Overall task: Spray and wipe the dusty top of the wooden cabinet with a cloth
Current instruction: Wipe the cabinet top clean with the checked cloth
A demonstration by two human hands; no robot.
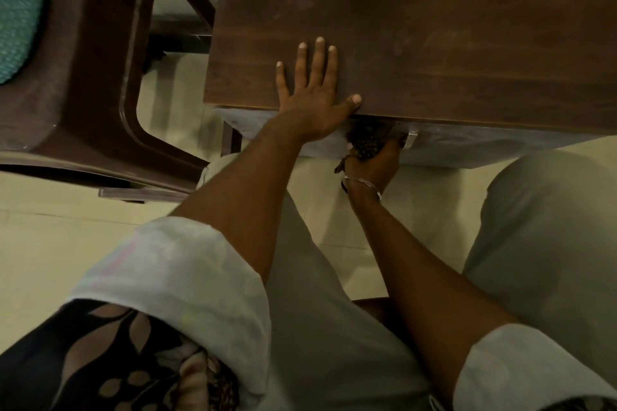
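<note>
The dark wooden cabinet top (434,27) fills the upper right, with faint dusty smears on it. My left hand (314,97) lies flat on its front left corner, fingers spread, thumb over the front edge. Below that edge, against the cabinet's front face, my right hand (377,160) is closed around a dark patterned cloth (365,140), next to a metal handle (411,138). A thin bangle circles the right wrist. No spray bottle is in view.
A dark brown chair (100,77) with a teal cushion (16,10) stands close on the left of the cabinet. Pale tiled floor (50,243) shows below. My knees in light trousers sit near the cabinet front.
</note>
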